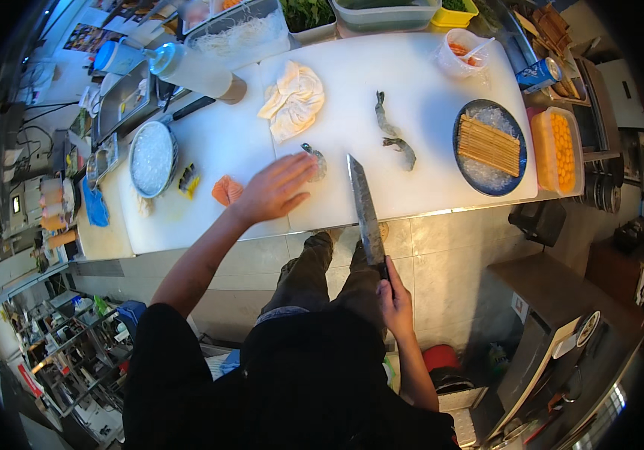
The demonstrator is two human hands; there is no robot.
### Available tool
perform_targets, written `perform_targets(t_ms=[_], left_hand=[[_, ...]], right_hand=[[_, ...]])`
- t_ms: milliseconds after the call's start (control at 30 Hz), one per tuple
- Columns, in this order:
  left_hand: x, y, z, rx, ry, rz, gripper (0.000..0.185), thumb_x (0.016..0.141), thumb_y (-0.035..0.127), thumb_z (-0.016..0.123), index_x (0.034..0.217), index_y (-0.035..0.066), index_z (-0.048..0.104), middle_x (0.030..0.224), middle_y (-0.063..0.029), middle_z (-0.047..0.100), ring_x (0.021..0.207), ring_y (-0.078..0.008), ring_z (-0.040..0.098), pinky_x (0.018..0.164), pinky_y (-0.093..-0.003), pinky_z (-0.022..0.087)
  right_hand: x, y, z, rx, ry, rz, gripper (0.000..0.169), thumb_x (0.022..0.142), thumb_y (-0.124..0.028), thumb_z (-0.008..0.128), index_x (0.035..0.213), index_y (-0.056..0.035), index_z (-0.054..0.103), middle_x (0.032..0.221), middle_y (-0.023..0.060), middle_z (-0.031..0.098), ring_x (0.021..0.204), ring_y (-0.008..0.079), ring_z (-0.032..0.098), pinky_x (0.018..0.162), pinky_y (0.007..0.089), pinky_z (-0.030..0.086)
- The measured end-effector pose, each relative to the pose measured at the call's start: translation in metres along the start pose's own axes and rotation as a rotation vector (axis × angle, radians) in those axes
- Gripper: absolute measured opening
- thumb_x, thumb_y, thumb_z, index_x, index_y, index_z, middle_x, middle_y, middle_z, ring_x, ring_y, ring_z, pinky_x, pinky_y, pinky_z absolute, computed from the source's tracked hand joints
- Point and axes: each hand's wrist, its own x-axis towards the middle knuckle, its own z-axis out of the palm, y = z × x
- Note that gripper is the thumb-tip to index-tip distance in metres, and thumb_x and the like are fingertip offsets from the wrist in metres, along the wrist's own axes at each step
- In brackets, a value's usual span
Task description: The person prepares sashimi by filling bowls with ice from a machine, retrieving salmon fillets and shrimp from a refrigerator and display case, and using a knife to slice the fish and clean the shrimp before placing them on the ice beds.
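My right hand (398,304) grips the dark handle of a long, patterned-blade kitchen knife (366,208). Its blade reaches over the front edge of the white cutting board (344,118), tip pointing away from me. My left hand (277,187) is flat, palm down, thumb spread. Its fingertips are over or against a raw shrimp (318,167); whether they touch it is unclear. Beyond the knife tip lie two more grey shrimp, one stretched out (383,117) and one curled (405,153). An orange piece of salmon (227,190) sits left of my left wrist.
A crumpled cloth (295,100) and a squeeze bottle (201,73) are behind my left hand. On the left stands a bowl of ice (153,159); a rolling mat (489,146) lies on an icy dark plate (461,169) at right. A tub of orange balls (561,152) stands beyond.
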Motion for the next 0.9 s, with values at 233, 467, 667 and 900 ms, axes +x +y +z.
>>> perform_targets(t_ms=[233,467,667,900], left_hand=[[-0.008,0.016,0.01,-0.138,-0.021,-0.102,0.081,0.092,0.043,0.069,0.153,0.001,0.038,0.162,-0.0184,0.034,0.151,-0.0347,0.032,0.121,-0.0473,0.032],[0.003,-0.028,0.004,-0.071,-0.241,0.153,0.081,0.089,0.039,0.071,0.153,0.001,0.04,0.161,-0.0144,0.037,0.151,-0.0311,0.034,0.123,-0.0448,0.031],[0.005,-0.027,0.004,-0.076,-0.228,0.155,0.079,0.089,0.038,0.072,0.152,0.001,0.042,0.161,-0.0147,0.039,0.15,-0.031,0.036,0.122,-0.0445,0.033],[0.005,-0.027,0.004,-0.064,-0.25,0.158,0.079,0.089,0.037,0.073,0.152,0.001,0.043,0.161,-0.0151,0.039,0.15,-0.0314,0.035,0.122,-0.0441,0.032]], right_hand=[[0.004,0.003,0.054,0.152,0.018,0.098,0.052,0.107,-0.013,0.051,0.157,-0.0149,0.041,0.077,-0.0004,0.053,0.07,0.0081,0.048,0.067,0.0243,0.044],[0.006,0.011,0.057,0.184,-0.057,0.114,0.053,0.109,-0.019,0.051,0.159,-0.0111,0.037,0.079,-0.0036,0.049,0.067,0.0041,0.041,0.06,0.0203,0.037],[0.003,0.02,0.058,0.235,-0.048,0.089,0.052,0.109,-0.017,0.049,0.159,-0.009,0.036,0.078,-0.0061,0.046,0.065,0.0026,0.038,0.056,0.0186,0.032],[0.003,0.009,0.054,0.159,-0.008,0.147,0.05,0.105,-0.015,0.055,0.154,-0.0124,0.046,0.071,0.0015,0.051,0.067,0.0087,0.044,0.067,0.0247,0.043]])
